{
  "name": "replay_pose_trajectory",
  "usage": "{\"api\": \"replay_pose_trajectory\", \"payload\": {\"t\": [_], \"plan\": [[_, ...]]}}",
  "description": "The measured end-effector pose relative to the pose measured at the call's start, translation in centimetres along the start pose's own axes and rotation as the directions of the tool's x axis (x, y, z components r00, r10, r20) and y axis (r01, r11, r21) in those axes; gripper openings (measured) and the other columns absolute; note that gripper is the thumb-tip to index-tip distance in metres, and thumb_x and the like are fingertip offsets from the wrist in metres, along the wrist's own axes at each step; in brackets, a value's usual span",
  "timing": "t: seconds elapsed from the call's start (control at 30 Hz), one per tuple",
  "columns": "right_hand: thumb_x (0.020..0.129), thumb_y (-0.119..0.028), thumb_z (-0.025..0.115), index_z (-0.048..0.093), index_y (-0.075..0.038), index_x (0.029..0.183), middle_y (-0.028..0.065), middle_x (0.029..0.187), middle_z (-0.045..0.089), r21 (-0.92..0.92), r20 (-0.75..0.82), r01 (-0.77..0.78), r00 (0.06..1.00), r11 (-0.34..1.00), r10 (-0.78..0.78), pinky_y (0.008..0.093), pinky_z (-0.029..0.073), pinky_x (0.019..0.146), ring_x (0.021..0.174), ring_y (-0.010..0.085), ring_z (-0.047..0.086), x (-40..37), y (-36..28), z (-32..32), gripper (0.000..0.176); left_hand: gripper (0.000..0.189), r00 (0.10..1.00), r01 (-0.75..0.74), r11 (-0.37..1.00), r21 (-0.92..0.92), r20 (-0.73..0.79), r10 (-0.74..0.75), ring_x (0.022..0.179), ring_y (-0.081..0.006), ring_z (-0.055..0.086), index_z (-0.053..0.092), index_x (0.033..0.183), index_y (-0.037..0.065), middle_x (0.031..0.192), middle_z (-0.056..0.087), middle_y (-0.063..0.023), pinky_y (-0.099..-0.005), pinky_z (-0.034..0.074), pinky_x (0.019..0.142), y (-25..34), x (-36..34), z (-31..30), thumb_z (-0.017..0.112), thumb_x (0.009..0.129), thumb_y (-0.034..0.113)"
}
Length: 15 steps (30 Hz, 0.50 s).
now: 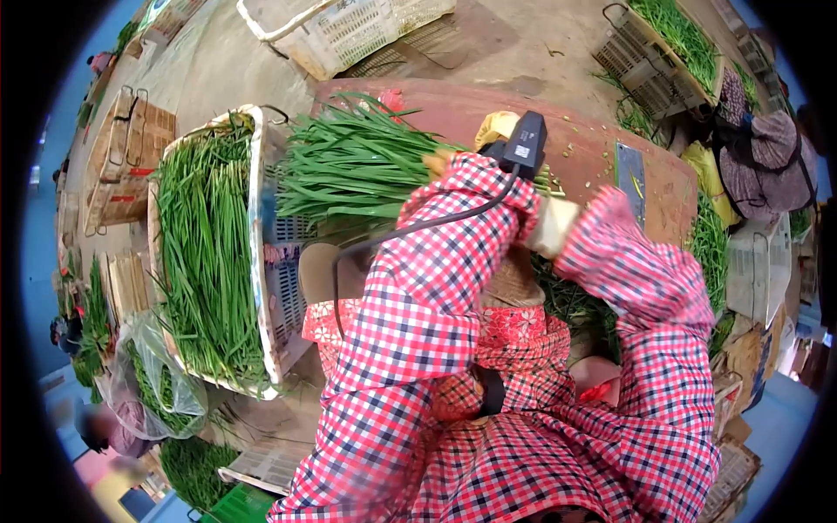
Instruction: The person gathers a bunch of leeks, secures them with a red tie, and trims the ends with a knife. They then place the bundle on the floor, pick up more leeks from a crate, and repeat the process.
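Note:
A large bunch of garlic chives (357, 161) lies across the reddish board, leaves spread to the left and pale stem ends to the right. My left hand (495, 128), in a yellowish glove, grips the bunch near its stems; the checked sleeve and a black device (526, 144) at the wrist hide much of it. Close to the stem ends is my right hand (554, 225), in a pale glove. Its fingers are hidden and its sleeve is smeared by motion, so I cannot see what it holds.
A white crate (259, 261) packed with chives stands at left. The red board (488, 100) carries scattered trimmings and a flat metallic strip (629, 183). More crates, one pale (349, 39) and one with greens (649, 74), stand beyond. Another person (767, 157) sits at right.

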State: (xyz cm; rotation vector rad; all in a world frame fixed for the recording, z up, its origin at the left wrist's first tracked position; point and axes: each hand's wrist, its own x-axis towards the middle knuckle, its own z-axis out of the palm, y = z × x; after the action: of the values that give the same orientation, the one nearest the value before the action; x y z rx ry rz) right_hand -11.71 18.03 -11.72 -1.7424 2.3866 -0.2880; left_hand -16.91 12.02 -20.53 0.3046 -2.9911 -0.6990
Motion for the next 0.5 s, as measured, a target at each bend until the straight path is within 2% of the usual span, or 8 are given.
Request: {"api": "replay_pose_trajectory", "payload": {"t": [0.17,0.2,0.23,0.3,0.33,0.4,0.47,0.5], "plan": [[0.094,-0.009,0.053,0.064,-0.003,0.123,0.0153,0.115,0.067,0.455,0.363,0.03,0.907,0.89,-0.216,0.0376,0.056,0.08,0.091,0.0264,0.068,-6.1,-2.4,-12.7,0.031,0.013,0.997,0.075,0.997,0.018,0.015,-0.075,0.061,-0.0253,0.06,0.07,0.078,0.012,0.073,0.065,-0.0056,-0.0472,0.047,0.051,0.7,0.0,1.1,0.069,0.077,0.025],[0.095,-0.009,0.053,0.064,-0.003,0.125,0.0155,0.117,0.067,0.697,0.292,-0.038,0.927,0.716,-0.234,0.0376,0.056,0.081,0.092,0.0264,0.068,-6.3,-2.0,-14.5,0.032,0.013,0.996,0.083,0.996,0.017,0.021,-0.084,0.061,-0.0252,0.061,0.07,0.079,0.012,0.074,0.065,-0.0055,-0.0477,0.048,0.051,0.9,0.0,1.3,0.068,0.077,0.026],[0.094,-0.01,0.056,0.065,-0.003,0.123,0.0154,0.115,0.068,0.931,0.175,-0.118,0.975,0.345,-0.137,0.035,0.056,0.079,0.091,0.024,0.069,-5.9,-1.5,-14.9,0.031,0.013,0.995,0.093,0.996,0.019,0.026,-0.093,0.062,-0.0251,0.061,0.07,0.079,0.012,0.075,0.065,-0.0054,-0.0481,0.048,0.051,1.3,-0.2,1.1,0.068,0.078,0.026],[0.092,-0.013,0.062,0.066,-0.002,0.121,0.0154,0.109,0.07,0.929,0.084,-0.172,0.96,0.327,0.266,0.0301,0.055,0.075,0.089,0.0203,0.069,-3.7,-0.4,-14.9,0.031,0.014,0.994,0.105,0.994,0.023,0.033,-0.105,0.063,-0.025,0.061,0.07,0.08,0.013,0.076,0.065,-0.0051,-0.049,0.048,0.051,1.7,-0.2,1.8,0.067,0.078,0.026],[0.091,-0.015,0.066,0.066,-0.002,0.121,0.0157,0.104,0.071,0.689,-0.048,-0.31,0.883,0.656,0.468,0.0276,0.055,0.072,0.087,0.0188,0.069,-1.5,-0.3,-14.3,0.033,0.014,0.993,0.111,0.993,0.027,0.035,-0.112,0.063,-0.0249,0.061,0.07,0.081,0.013,0.076,0.065,-0.0049,-0.0495,0.048,0.051,1.8,-0.2,1.9,0.067,0.079,0.026],[0.09,-0.021,0.069,0.067,-0.002,0.121,0.0129,0.096,0.073,0.479,0.031,-0.344,0.926,0.807,0.376,0.0278,0.054,0.068,0.081,0.0188,0.068,1.9,0.1,-12.8,0.036,0.014,0.991,0.125,0.992,0.033,0.043,-0.126,0.064,-0.0247,0.061,0.07,0.082,0.013,0.077,0.065,-0.0047,-0.0504,0.048,0.052,2.1,-0.3,1.9,0.066,0.079,0.026],[0.087,-0.027,0.073,0.069,-0.004,0.116,0.0113,0.091,0.073,0.411,0.451,-0.578,0.801,0.705,0.393,0.0325,0.054,0.068,0.08,0.0207,0.069,5.0,-0.5,-12.4,0.038,0.014,0.988,0.138,0.989,0.045,0.059,-0.14,0.065,-0.0246,0.062,0.07,0.083,0.013,0.079,0.065,-0.0044,-0.0513,0.048,0.052,2.6,-0.3,2.3,0.066,0.08,0.026],[0.086,-0.027,0.074,0.069,-0.005,0.113,0.0113,0.089,0.072,0.304,0.486,-0.519,0.806,0.799,0.339,0.0338,0.054,0.068,0.079,0.022,0.069,6.2,-0.5,-11.9,0.036,0.014,0.988,0.14,0.989,0.044,0.064,-0.143,0.065,-0.0245,0.062,0.07,0.084,0.013,0.079,0.065,-0.0043,-0.0517,0.048,0.052,2.8,-0.5,2.4,0.065,0.08,0.026]]}}
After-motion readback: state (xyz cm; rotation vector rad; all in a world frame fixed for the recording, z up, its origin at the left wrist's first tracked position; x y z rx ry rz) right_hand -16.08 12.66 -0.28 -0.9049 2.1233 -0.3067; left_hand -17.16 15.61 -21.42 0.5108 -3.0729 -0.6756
